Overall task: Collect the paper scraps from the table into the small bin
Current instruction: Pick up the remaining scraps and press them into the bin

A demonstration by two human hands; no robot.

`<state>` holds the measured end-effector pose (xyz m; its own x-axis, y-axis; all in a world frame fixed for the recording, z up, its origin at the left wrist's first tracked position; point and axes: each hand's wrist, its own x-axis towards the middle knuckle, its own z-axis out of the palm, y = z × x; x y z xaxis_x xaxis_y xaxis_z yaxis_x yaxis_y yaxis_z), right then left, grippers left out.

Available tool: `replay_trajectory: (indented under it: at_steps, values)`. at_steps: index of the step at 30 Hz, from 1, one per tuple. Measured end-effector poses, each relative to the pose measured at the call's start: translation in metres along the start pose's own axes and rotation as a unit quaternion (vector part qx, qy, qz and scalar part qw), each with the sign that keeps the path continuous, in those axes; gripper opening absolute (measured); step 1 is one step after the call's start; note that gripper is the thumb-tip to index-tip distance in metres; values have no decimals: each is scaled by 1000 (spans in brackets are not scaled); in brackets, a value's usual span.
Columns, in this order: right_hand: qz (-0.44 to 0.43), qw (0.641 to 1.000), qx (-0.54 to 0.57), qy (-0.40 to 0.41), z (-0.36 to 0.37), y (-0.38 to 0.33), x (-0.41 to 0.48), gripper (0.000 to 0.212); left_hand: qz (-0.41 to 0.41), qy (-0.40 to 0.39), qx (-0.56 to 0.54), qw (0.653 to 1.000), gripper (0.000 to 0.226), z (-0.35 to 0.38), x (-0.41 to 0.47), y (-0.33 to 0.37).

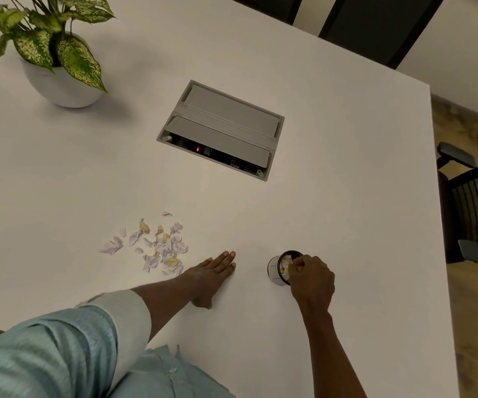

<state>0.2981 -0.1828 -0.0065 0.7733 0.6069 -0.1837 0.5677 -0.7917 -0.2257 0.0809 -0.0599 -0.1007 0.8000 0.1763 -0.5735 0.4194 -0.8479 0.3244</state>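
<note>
Head: right hand [312, 278] at bin [273, 270]; left hand [212, 271] beside scraps [163, 251].

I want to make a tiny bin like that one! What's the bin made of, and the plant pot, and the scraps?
The bin looks like plastic or painted metal, I can't tell which: smooth white wall, dark rim. The plant pot looks like glazed ceramic, maybe plastic: white, round, softly shiny. The scraps are paper: thin, torn, crumpled, white and yellowish.
</note>
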Motion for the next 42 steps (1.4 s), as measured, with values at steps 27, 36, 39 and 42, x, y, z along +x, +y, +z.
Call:
replay_trajectory:
  at_steps: [27, 36, 39, 42]
  values:
    - [-165, 961, 113, -191, 103, -113, -119, 41, -169, 178, -26, 969, 75, 71, -149, -44]
    - [-227, 928, 80, -285, 149, -120, -122, 107, -247, 179, -94, 948, 100, 78, -165, -66]
    - [-255, 927, 53, -271, 156, -125, -123, 106, -246, 183, -112, 945, 115, 80, -156, -71]
    - [-260, 934, 49, -240, 159, -133, -120, 98, -238, 183, -124, 946, 122, 81, -146, -76]
